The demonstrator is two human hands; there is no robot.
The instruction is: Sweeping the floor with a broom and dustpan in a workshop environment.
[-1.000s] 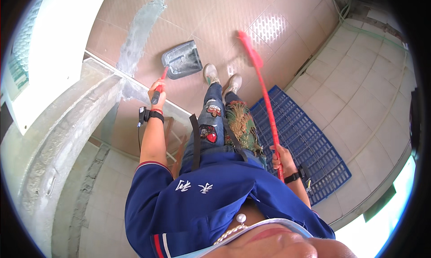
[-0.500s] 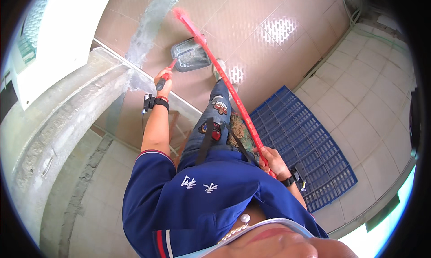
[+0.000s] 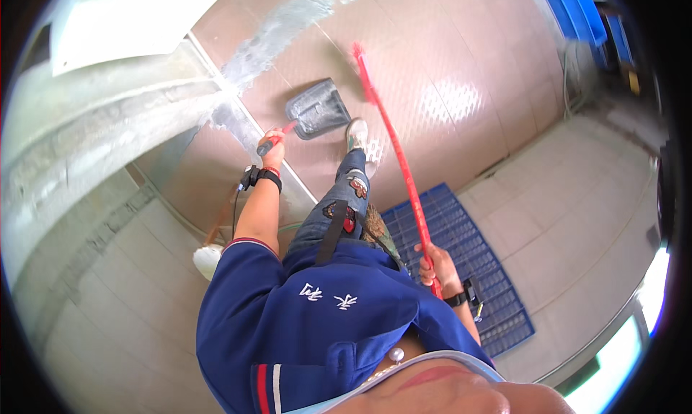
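Note:
My left hand (image 3: 272,148) is wrapped round the red and black handle of a dustpan (image 3: 321,109). The pan is dark grey with pale dust on it, and it lies at the floor ahead of my feet. In my right hand (image 3: 441,268) is the long red stick of a broom (image 3: 404,170), gripped near its top end. The stick slants forward and left across the front of my right side. At its far end the red bristles (image 3: 358,53) are just right of and beyond the dustpan, apart from it and somewhat blurred.
A blue plastic grid pallet (image 3: 472,270) lies on the floor to my right. Brown tiles (image 3: 432,46) with a grey patched strip (image 3: 277,42) stretch ahead. A curved concrete ledge (image 3: 115,118) runs along the left. Blue crates (image 3: 573,10) stand at the far right.
The broom head has swung rightward, from beyond the dustpan's left side to its right. The dustpan has tilted a little in view. Blue crates have come into sight as the view turned.

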